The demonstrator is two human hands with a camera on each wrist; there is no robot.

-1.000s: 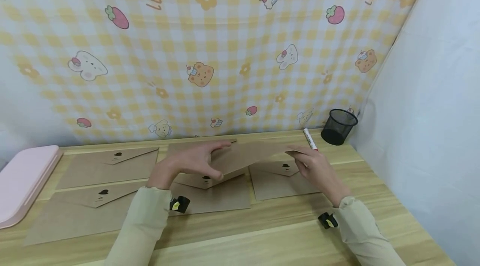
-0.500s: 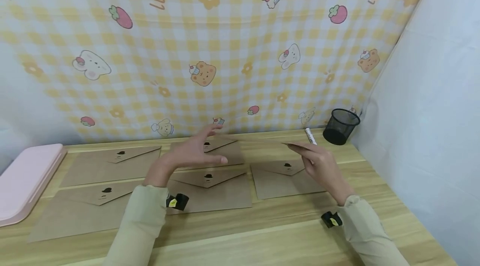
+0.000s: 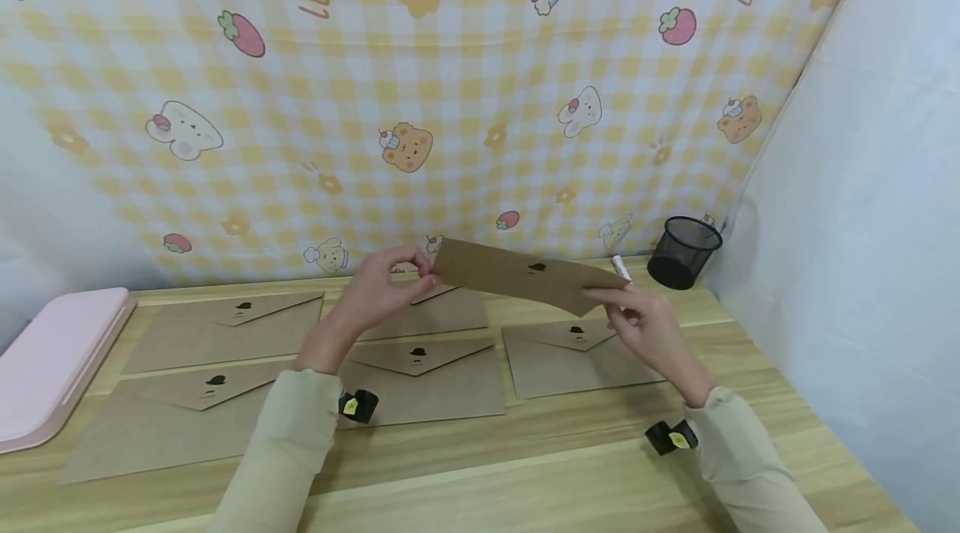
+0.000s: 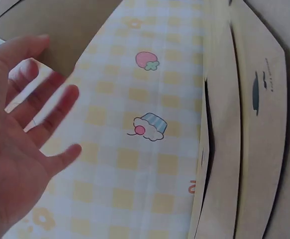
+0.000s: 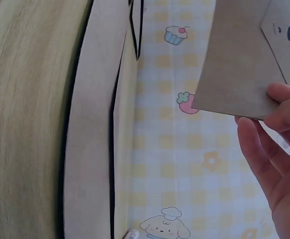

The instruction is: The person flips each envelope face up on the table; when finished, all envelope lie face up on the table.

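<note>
A brown kraft envelope is held in the air above the table, its flap with a printed black hat facing the head camera. My left hand pinches its left end between thumb and index finger. In the left wrist view the other fingers of this left hand are spread apart. My right hand grips the opposite end, thumb on one face and fingers behind. The right wrist view shows that grip of the right hand at the corner of the envelope. Below it on the table lies another hat-printed envelope.
More envelopes lie flat in rows, among them a near middle one, a near left one and a far left one. A pink case stands at the left. A black mesh cup and a white marker are far right.
The left hand, earlier with thumb and fingers wide apart, has closed on the envelope's left end. The envelope has been turned up, so its hat-printed flap now faces the head camera.
</note>
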